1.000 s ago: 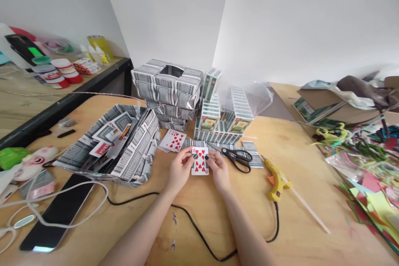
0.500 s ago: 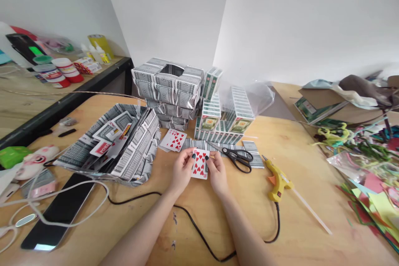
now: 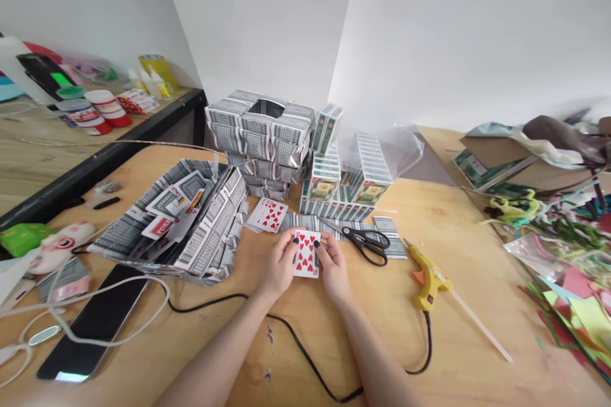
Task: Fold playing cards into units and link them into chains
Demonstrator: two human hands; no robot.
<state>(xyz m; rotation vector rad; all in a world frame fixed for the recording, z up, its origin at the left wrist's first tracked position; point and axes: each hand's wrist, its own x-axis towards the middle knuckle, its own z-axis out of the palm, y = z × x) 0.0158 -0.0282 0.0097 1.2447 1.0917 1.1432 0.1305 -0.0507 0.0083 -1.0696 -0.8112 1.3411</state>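
Your fingers (image 3: pixel 296 243) are clamped on a red ten-of-hearts playing card (image 3: pixel 306 254): left hand (image 3: pixel 279 265) pinches its left edge, right hand (image 3: pixel 333 265) its right edge. It sits face up just in front of the black-handled scissors (image 3: pixel 366 241) on the wooden table (image 3: pixel 458 216). Keep both grips even so the card bends squarely, clear of the yellow glue gun (image 3: pixel 428 273) to the scissors' right.

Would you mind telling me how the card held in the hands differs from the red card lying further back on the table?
The held card is gripped by the left hand and right hand; the lying card rests untouched on the table. The held card stands squarer to the camera; the lying card sits skewed. Both are face up, with red hearts.
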